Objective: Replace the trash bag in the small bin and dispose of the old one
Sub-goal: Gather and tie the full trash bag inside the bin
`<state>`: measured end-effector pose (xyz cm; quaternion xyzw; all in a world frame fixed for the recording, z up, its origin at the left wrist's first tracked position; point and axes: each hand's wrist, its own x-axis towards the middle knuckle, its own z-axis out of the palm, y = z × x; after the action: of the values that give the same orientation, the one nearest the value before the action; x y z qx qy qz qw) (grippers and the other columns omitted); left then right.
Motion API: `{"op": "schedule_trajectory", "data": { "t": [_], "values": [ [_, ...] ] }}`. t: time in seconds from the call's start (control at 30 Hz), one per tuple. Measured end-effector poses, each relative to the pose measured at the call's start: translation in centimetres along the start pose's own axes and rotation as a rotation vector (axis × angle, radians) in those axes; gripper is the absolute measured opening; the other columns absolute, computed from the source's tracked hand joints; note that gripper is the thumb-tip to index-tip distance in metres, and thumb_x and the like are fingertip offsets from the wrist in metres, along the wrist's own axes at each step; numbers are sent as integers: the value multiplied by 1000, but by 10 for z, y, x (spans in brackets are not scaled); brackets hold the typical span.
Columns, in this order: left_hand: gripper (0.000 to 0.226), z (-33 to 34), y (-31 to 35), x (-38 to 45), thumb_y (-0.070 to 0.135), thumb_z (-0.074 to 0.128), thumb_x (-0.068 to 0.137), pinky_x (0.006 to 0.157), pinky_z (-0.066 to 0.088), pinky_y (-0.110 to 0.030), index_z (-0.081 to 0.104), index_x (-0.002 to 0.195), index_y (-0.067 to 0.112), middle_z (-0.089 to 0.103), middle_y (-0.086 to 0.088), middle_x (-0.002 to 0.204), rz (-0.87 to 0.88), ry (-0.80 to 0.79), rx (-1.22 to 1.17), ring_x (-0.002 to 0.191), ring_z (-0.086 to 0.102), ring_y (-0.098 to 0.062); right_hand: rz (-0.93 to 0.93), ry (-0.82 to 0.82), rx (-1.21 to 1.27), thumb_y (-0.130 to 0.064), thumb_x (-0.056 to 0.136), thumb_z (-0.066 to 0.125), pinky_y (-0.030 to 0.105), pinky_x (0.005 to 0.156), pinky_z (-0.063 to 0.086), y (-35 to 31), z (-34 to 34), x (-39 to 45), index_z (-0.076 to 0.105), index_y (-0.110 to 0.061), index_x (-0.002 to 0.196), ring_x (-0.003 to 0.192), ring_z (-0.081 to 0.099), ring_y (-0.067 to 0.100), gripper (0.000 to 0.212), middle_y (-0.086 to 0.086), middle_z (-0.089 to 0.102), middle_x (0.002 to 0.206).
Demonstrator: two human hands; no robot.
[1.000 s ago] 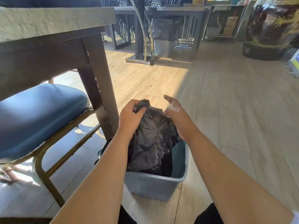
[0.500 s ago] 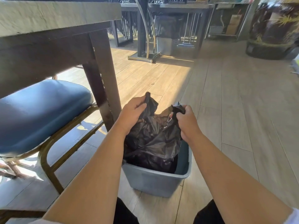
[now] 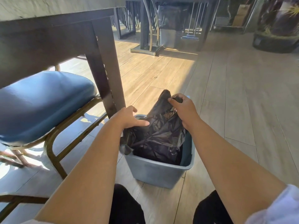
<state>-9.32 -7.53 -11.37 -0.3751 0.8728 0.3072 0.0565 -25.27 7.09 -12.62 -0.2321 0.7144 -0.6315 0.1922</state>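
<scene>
The right hand (image 3: 182,105) pinches the gathered top of the black trash bag (image 3: 158,135), fingers curled round the bunched plastic and holding it above the rim. The left hand (image 3: 129,118) lies with fingers straight and spread, thumb laid against the bag's side near the far left corner of the bin (image 3: 155,172); it grips nothing. The bag's body sits inside the small grey bin, which stands on the wooden floor (image 3: 226,94) just beside a dark table leg (image 3: 106,70) and a blue-seated chair (image 3: 43,102). This looks like the removal step: the old bag is gathered but not yet out. Next, the left hand likely must steady the bin while the right lifts the bag clear.
</scene>
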Motion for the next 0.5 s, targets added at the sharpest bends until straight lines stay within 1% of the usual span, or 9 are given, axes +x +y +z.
{"op": "schedule_trajectory", "data": {
  "t": [0.03, 0.07, 0.13, 0.2, 0.3, 0.33, 0.37, 0.43, 0.5],
  "values": [
    [87, 1, -6, -2, 55, 80, 69, 98, 51, -42, 41, 138, 20, 50, -6, 138, -109, -92, 57, 123, 54, -30, 3, 14, -14, -26, 91, 66, 37, 77, 57, 2, 1, 1, 65, -16, 94, 86, 64, 23, 10, 10, 68, 101],
    [89, 2, -10, -7, 50, 83, 67, 98, 52, -45, 40, 138, 18, 51, -7, 136, -179, -150, 82, 120, 56, -31, 4, 29, -34, -27, 91, 65, 39, 80, 58, 2, 2, 2, 66, -15, 96, 89, 65, 23, 13, 11, 68, 105],
    [73, 4, -17, -9, 28, 86, 71, 91, 56, -46, 47, 131, 15, 59, -10, 125, -245, -175, 79, 108, 64, -32, -5, 55, -92, -28, 93, 63, 40, 83, 59, 4, 6, 3, 65, -14, 101, 94, 64, 24, 17, 10, 66, 109],
    [50, 3, -21, -8, 11, 79, 78, 83, 60, -45, 56, 122, 9, 66, -14, 111, -258, -133, 52, 93, 70, -32, -23, 64, -142, -29, 94, 61, 39, 84, 58, 4, 8, 1, 63, -13, 104, 98, 63, 24, 19, 8, 65, 111],
    [12, -5, -17, -5, 6, 66, 88, 69, 63, -34, 66, 99, 3, 71, -14, 87, -206, -22, -127, 71, 75, -23, -46, 70, -187, -27, 96, 58, 32, 81, 55, 7, 10, -2, 61, -13, 108, 98, 61, 22, 19, 5, 66, 111],
    [7, -8, -13, -7, 9, 63, 91, 63, 62, -29, 68, 91, 5, 70, -11, 81, -161, 34, -198, 64, 74, -19, -50, 72, -193, -27, 97, 57, 29, 78, 53, 8, 10, -3, 61, -13, 108, 96, 61, 21, 19, 3, 66, 108],
    [11, -8, -9, -8, 14, 63, 92, 60, 61, -26, 68, 86, 8, 69, -9, 80, -108, 102, -248, 62, 73, -16, -53, 72, -199, -26, 98, 56, 27, 76, 51, 9, 9, -4, 60, -12, 108, 95, 60, 20, 18, 2, 65, 106],
    [15, -4, -6, -8, 23, 64, 93, 63, 62, -30, 67, 82, 13, 68, -6, 84, -36, 269, -267, 66, 73, -16, -61, 80, -221, -26, 99, 54, 28, 78, 50, 9, 6, -5, 59, -13, 108, 96, 60, 19, 17, 0, 64, 105],
    [12, 2, -12, -6, 24, 64, 92, 70, 62, -35, 65, 90, 12, 67, -6, 86, -73, 441, -219, 72, 71, -19, -71, 114, -246, -25, 99, 52, 31, 81, 50, 10, 0, -4, 58, -13, 107, 98, 60, 20, 15, 0, 65, 107]
  ]
}}
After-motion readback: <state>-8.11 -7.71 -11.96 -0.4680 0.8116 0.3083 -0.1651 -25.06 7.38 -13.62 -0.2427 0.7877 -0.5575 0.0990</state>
